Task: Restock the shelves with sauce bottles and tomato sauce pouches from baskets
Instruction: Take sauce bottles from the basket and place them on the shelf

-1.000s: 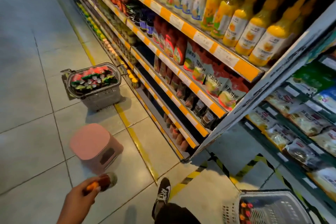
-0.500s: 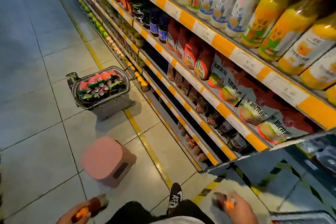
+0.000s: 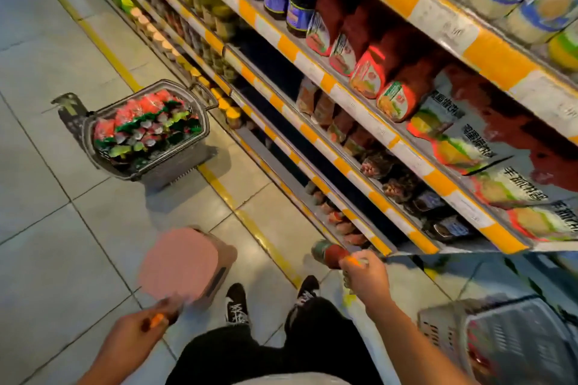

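My right hand (image 3: 366, 278) grips a red sauce bottle (image 3: 328, 255) with an orange cap, held low near the end of the bottom shelves. My left hand (image 3: 134, 341) holds a second dark sauce bottle (image 3: 162, 316) with an orange cap, mostly hidden by the fingers, just in front of the pink stool. A grey basket (image 3: 187, 159) full of red and green tomato sauce pouches (image 3: 144, 128) stands on the floor by the shelving. Another grey basket (image 3: 506, 341) sits at the lower right. Red sauce bottles (image 3: 369, 72) and pouches (image 3: 453, 141) line the middle shelf.
A pink plastic stool (image 3: 181, 262) stands on the tiled floor between the pouch basket and my feet (image 3: 237, 303). A yellow floor line (image 3: 250, 222) runs along the shelf base. Shelves with orange price strips (image 3: 341, 162) fill the right side.
The view has moved closer to the shelves and tilted down. My right hand has risen into view with a red bottle. My left hand with its bottle has shifted right, beside the stool.
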`<state>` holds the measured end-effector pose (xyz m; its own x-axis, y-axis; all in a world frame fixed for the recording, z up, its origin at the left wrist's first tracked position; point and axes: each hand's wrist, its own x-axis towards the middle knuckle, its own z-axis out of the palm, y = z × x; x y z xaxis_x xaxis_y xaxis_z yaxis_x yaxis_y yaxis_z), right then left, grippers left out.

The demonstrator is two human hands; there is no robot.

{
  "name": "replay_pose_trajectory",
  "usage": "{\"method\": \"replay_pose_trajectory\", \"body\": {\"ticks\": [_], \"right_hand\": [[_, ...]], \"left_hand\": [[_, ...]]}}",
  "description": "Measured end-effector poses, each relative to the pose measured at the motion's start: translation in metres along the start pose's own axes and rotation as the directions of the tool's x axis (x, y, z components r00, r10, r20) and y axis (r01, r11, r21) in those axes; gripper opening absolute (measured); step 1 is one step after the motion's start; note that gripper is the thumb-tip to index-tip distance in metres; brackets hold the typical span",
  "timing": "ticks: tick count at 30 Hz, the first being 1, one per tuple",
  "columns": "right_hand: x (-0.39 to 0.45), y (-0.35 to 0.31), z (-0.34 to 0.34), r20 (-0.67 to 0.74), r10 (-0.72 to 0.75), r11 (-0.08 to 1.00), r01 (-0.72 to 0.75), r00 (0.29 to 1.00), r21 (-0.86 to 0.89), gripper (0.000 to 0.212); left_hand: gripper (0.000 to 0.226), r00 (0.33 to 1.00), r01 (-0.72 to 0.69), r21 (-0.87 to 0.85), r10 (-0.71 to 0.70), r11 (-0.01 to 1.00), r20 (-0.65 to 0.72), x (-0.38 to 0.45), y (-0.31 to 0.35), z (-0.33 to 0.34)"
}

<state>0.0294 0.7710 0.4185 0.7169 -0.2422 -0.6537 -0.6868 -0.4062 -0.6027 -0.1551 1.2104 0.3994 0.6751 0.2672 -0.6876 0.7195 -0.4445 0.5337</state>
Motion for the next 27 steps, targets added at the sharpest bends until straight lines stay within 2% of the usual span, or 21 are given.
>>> {"method": "replay_pose_trajectory", "body": {"ticks": [1,3,6,10,12,15,22,27], "right_hand": [[0.001,0.002,0.009,-0.004,0.015,1.000,-0.015,1.000,0.018,0.022],[0.007,0.008,0.025,-0.009,0.066,0.997,-0.066,0.998,0.049,0.021],[0.032,0.029,0.047,-0.020,0.143,0.984,-0.140,0.989,0.111,0.017],[0.081,0.057,0.079,-0.044,0.158,0.983,-0.152,0.987,0.107,0.019],[0.111,0.068,0.090,-0.045,0.171,0.981,-0.166,0.984,0.097,0.020],[0.161,0.078,0.105,-0.063,0.169,0.983,-0.163,0.984,0.088,0.019],[0.290,0.105,0.150,-0.119,0.174,0.976,-0.156,0.978,0.149,0.017],[0.365,0.110,0.181,-0.164,0.202,0.945,-0.149,0.966,0.290,0.023]], "left_hand": [[0.033,1.000,0.013,0.014,-0.013,1.000,-0.017,0.017,0.013,-0.009],[0.041,0.997,-0.072,0.133,0.074,0.989,-0.010,0.049,0.036,-0.017],[0.034,0.988,-0.145,0.138,0.137,0.980,0.071,0.105,0.061,-0.008],[0.023,0.961,-0.276,0.203,0.271,0.940,0.051,0.196,0.091,0.031],[0.020,0.955,-0.295,0.151,0.287,0.943,0.073,0.238,0.101,0.063],[0.037,0.941,-0.333,0.036,0.330,0.942,0.074,0.300,0.122,0.113],[0.024,0.925,-0.374,-0.100,0.379,0.922,0.032,0.443,0.139,0.233],[0.023,0.932,-0.353,-0.163,0.361,0.921,0.023,0.511,0.150,0.295]]}}
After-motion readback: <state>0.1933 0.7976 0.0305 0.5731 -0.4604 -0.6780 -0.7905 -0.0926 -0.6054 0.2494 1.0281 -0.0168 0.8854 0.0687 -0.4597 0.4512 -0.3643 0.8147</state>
